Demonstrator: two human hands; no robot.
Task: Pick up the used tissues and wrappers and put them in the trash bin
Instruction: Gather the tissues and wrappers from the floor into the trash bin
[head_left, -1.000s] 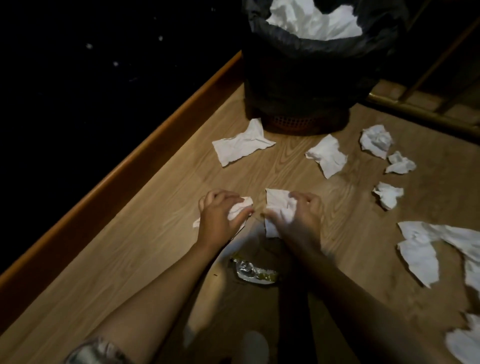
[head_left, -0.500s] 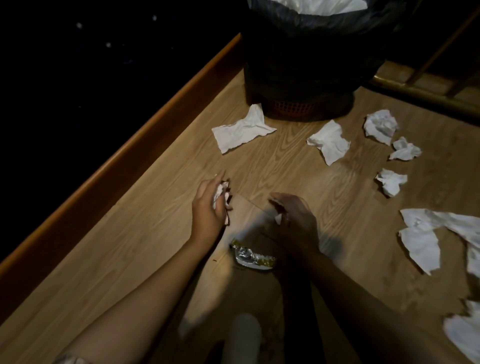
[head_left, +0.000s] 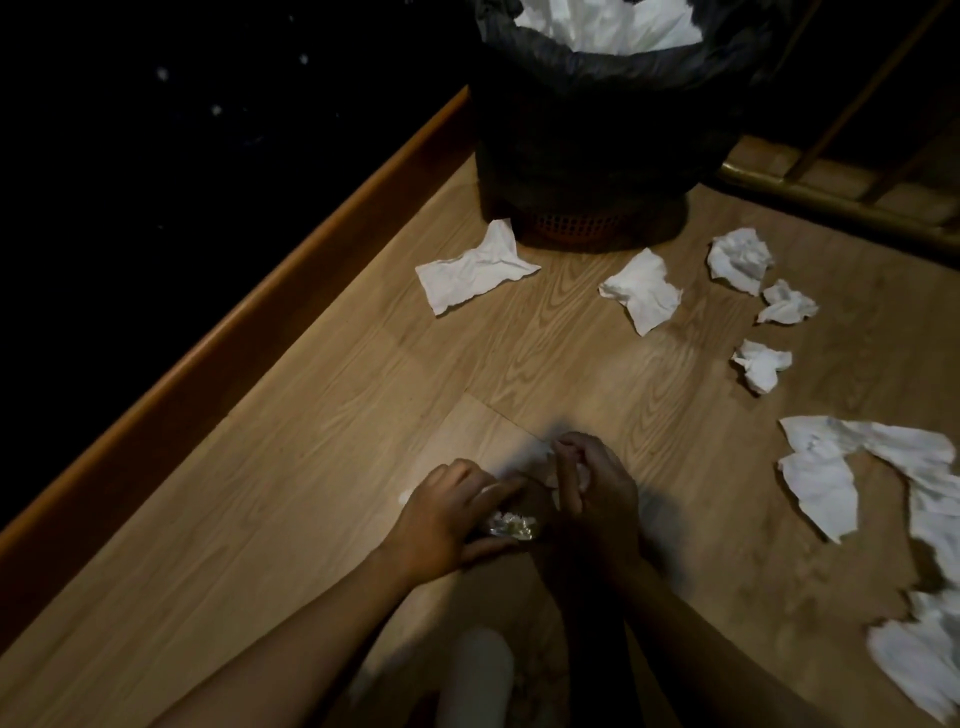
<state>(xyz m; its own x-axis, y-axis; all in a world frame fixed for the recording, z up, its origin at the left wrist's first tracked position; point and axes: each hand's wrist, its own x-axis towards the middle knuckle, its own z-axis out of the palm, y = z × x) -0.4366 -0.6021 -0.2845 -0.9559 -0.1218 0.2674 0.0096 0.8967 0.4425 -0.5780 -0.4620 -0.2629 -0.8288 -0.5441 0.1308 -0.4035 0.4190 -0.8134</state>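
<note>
My left hand (head_left: 447, 514) closes around a shiny silver wrapper (head_left: 511, 525) low on the wooden floor; a bit of white tissue pokes out under its fingers. Right beside it, my right hand (head_left: 592, 488) is curled around a balled white tissue (head_left: 582, 475). The trash bin (head_left: 587, 140), lined with a black bag and holding white tissues, stands at the top centre. Loose tissues lie in front of it: a flat tissue (head_left: 475, 267) at the left, a second tissue (head_left: 644, 291) in the middle, and three crumpled tissues (head_left: 740, 260) to the right.
A larger torn sheet of tissue (head_left: 852, 462) spreads along the right edge down to the corner. A wooden skirting board (head_left: 218, 332) runs diagonally on the left, with darkness beyond. A wooden rail (head_left: 831, 192) crosses the upper right. My knee (head_left: 478, 670) shows at the bottom.
Both hands have drawn back toward me with their tissues. My left hand has come down onto the silver wrapper and closed on it.
</note>
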